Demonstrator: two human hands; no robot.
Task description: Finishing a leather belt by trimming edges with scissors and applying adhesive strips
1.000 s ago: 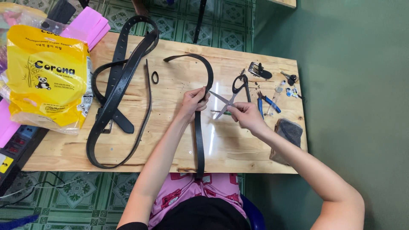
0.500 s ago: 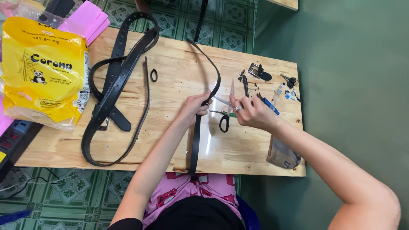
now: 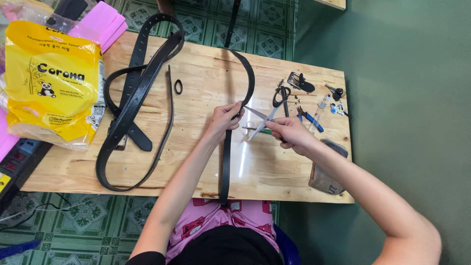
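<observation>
On the pale wooden table (image 3: pixel 196 162), seen from the head camera, the left hand (image 3: pixel 224 117) pinches a long black leather belt (image 3: pixel 226 162) between thumb and fingertips, fingers closed tight on the strap. The belt is flat and smooth; it runs from the table's near edge up to the hand, then curves in an arc toward the far edge. The right hand (image 3: pixel 289 131) is curled around the handles of metal scissors (image 3: pixel 260 120), whose 2 shiny blades stand open, the tips pointing at the belt just beside the left hand.

Left of this, several more black belts (image 3: pixel 132 108) lie looped and overlapping, some showing a row of punched holes. A small black oval loop (image 3: pixel 178 87) lies flat between them and the held belt. Near the right edge sit black-handled scissors (image 3: pixel 281 97), a metal buckle (image 3: pixel 298 81), blue-handled pliers (image 3: pixel 310 119) and a grey pouch (image 3: pixel 327 169). A glossy yellow plastic package (image 3: pixel 51 83) lies at the table's left end.
</observation>
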